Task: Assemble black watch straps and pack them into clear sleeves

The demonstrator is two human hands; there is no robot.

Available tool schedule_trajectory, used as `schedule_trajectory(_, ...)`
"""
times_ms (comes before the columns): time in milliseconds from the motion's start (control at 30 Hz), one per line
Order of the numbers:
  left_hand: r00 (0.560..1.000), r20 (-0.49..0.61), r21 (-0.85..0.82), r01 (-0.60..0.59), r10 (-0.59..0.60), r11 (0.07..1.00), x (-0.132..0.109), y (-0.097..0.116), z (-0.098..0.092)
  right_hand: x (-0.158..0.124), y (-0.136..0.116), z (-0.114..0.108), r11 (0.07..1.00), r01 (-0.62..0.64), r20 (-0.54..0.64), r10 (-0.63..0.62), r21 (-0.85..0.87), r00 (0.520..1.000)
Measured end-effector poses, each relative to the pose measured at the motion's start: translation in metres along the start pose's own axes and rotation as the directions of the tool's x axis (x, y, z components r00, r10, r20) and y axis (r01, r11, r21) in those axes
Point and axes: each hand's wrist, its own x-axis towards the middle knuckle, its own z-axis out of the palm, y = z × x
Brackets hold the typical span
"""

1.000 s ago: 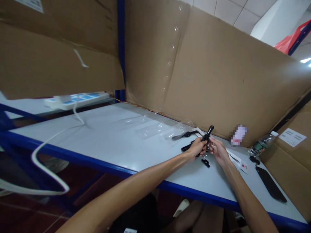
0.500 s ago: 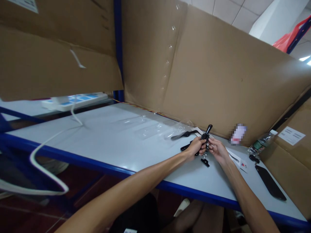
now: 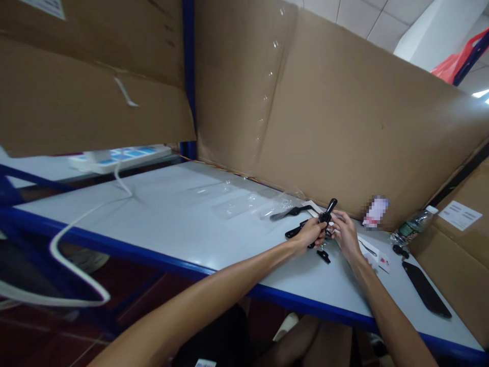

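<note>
My left hand (image 3: 312,233) is closed around a black tool with a rounded handle (image 3: 330,206) that points up and away to the right. My right hand (image 3: 347,235) is at the tool's right side, its fingers curled in against it. Whatever small part those fingers pinch is too small to make out. Under the hands lies a small black clip-like part (image 3: 323,256). A black flat piece (image 3: 293,232) lies partly hidden beside my left hand, and behind it rests a black piece with a curved thin end (image 3: 291,212).
Clear plastic packaging (image 3: 237,206) lies left of the hands. To the right are a printed white sheet (image 3: 367,246), small black round parts (image 3: 400,250), a plastic bottle (image 3: 414,227) and a long black flat object (image 3: 426,289). Cardboard (image 3: 336,112) walls the table's back.
My right hand's fingers have shifted slightly up along the tool's side, with the wrist raised a little. My left hand keeps its hold. The view has moved slightly.
</note>
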Motion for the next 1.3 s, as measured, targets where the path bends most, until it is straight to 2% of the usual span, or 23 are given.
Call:
schedule_trajectory(67, 1.0, -0.013, 0.025, 0.008, -0.008, 1.0, -0.0003, 0.0, 0.0003, -0.0018, -0.0014, 0.0009, 0.958, 0.191, -0.043, -0.205, -0.213, 0.978)
schedule_trajectory(167, 0.999, -0.031, 0.053, 0.015, -0.013, 0.998, -0.0005, -0.0004, 0.0005, -0.0037, -0.0019, 0.0001, 0.737, 0.422, 0.052, -0.468, -0.528, 0.882)
schedule_trajectory(233, 0.999, -0.038, 0.079, 0.009, -0.006, 0.997, -0.0002, -0.0012, 0.0006, -0.0039, -0.0008, -0.0013, 0.601, 0.49, 0.147, -0.527, -0.631, 0.837)
schedule_trajectory(333, 0.999, -0.05, 0.12, 0.004, 0.002, 0.993, 0.0008, -0.003, 0.0009, -0.0026, 0.002, -0.0034, 0.535, 0.517, 0.223, -0.519, -0.669, 0.825)
schedule_trajectory(533, 0.999, -0.042, 0.163, 0.017, -0.011, 0.986, 0.0018, -0.0053, 0.0019, -0.0008, 0.0029, -0.0045, 0.535, 0.532, 0.247, -0.514, -0.657, 0.822)
schedule_trajectory(767, 0.999, -0.019, 0.251, 0.049, -0.045, 0.967, 0.0021, -0.0084, 0.0006, -0.0012, 0.0011, -0.0036, 0.57, 0.507, 0.226, -0.491, -0.646, 0.841)
schedule_trajectory(1300, 0.997, 0.028, 0.281, 0.059, -0.07, 0.958, 0.0004, -0.0068, 0.0013, 0.0017, 0.0012, -0.004, 0.644, 0.479, 0.187, -0.469, -0.597, 0.863)
